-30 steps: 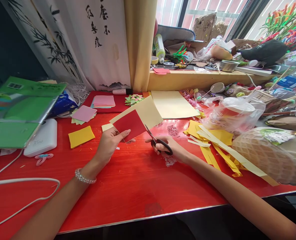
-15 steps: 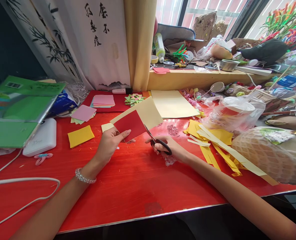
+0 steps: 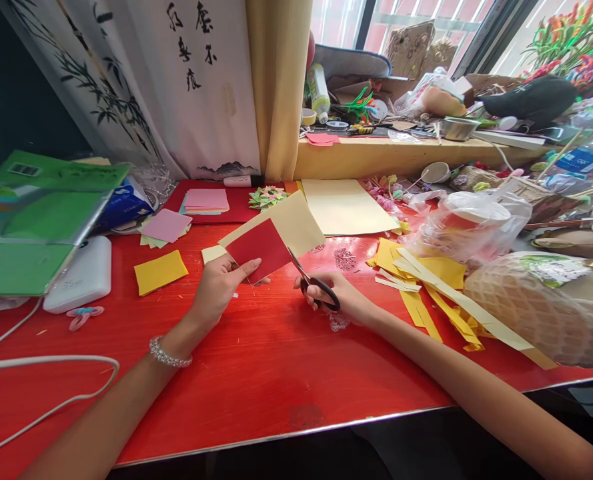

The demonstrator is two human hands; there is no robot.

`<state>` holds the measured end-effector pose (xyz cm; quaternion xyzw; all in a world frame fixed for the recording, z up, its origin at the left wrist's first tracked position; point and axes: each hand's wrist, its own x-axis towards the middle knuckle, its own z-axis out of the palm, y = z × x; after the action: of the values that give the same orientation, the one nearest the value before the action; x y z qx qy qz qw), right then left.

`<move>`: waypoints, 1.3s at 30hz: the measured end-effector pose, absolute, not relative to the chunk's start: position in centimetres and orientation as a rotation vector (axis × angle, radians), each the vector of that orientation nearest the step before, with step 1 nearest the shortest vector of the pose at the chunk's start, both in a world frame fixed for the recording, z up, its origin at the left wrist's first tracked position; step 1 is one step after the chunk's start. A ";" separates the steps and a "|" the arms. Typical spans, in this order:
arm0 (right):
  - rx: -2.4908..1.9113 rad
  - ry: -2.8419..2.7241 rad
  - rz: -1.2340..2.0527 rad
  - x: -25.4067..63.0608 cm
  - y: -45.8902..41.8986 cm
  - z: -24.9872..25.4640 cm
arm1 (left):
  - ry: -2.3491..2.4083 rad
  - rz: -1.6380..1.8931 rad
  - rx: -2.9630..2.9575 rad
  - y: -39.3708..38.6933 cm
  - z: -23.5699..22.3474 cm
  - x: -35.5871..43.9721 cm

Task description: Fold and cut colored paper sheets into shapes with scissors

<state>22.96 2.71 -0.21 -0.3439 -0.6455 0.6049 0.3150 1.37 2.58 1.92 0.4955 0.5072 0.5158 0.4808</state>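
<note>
My left hand (image 3: 226,280) pinches a red paper square (image 3: 259,250) laid over a larger cream sheet (image 3: 296,223), thumb on top and fingers beneath. Both papers are held up at a slant above the table. In my right hand (image 3: 336,293) is a pair of scissors (image 3: 321,292) with black handles, my fingers through the loops. Its blades point up and left, meeting the papers at the right corner of the red square. Whether the blades are fully closed is hard to make out.
On the red table (image 3: 256,387) lie yellow paper squares (image 3: 161,272), pink note papers (image 3: 206,200) and another cream sheet (image 3: 349,207). Yellow and cream strips (image 3: 441,293) are heaped right, beside a net-wrapped bundle (image 3: 541,307). At left are a white power bank (image 3: 83,277) and a cable (image 3: 51,360).
The scissors' handles have drawn slightly closer together and shifted a little left. The papers and my left hand keep nearly the same pose; the whole view has shifted very slightly.
</note>
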 end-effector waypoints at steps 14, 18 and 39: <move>-0.960 -1.653 1.603 22.7 2.6 -0.3 | 1.297 1.250 1.252 2.6 2.0 1.3; -0.949 -1.634 1.608 22.6 2.5 -0.5 | 1.297 1.258 1.259 2.7 1.9 1.3; -1.037 -1.659 1.517 22.3 2.2 -0.5 | 1.336 1.189 1.295 2.9 1.9 1.2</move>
<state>22.33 2.22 -0.51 -0.3958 -0.6335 0.5789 0.3269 1.15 2.89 1.87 0.5238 0.5404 0.4808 0.4499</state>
